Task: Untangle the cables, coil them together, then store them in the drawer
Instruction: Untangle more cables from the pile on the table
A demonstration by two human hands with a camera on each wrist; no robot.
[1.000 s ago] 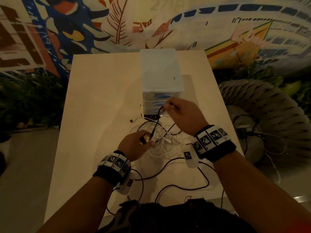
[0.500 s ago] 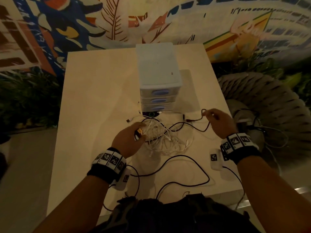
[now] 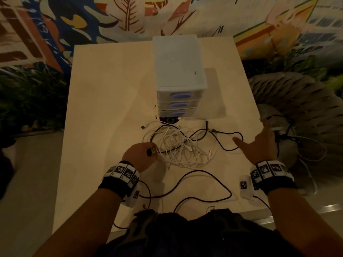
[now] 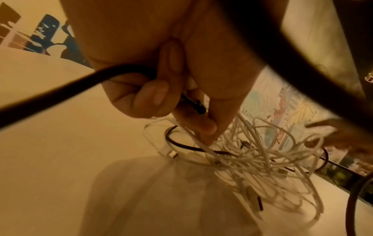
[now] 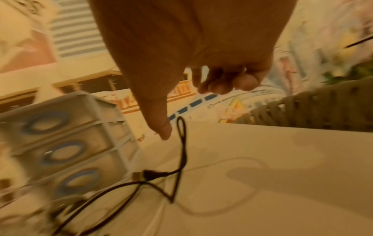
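A tangle of white cables [image 3: 178,148] lies on the pale table [image 3: 104,108] in front of the drawer unit. My left hand [image 3: 143,154] sits at the tangle's left edge, its fingers curled round the plug end of a black cable [image 4: 192,103] beside the white tangle [image 4: 254,153]. That black cable [image 3: 221,145] snakes out to the right, and its other plug [image 5: 144,174] lies free near the bottom drawer. My right hand [image 3: 258,145] hovers over the table's right edge with fingers spread, holding nothing, the thumb [image 5: 162,129] just above a cable loop.
A white three-drawer unit [image 3: 179,71] with blue handles stands mid-table, all drawers closed. Black leads [image 3: 204,173] from my wrist devices loop across the near part of the table. A woven chair [image 3: 297,101] with more cables stands right of the table.
My right hand drew the black cable's end out of the tangle to the right, then let it go and opened. The left hand kept its grip beside the tangle.
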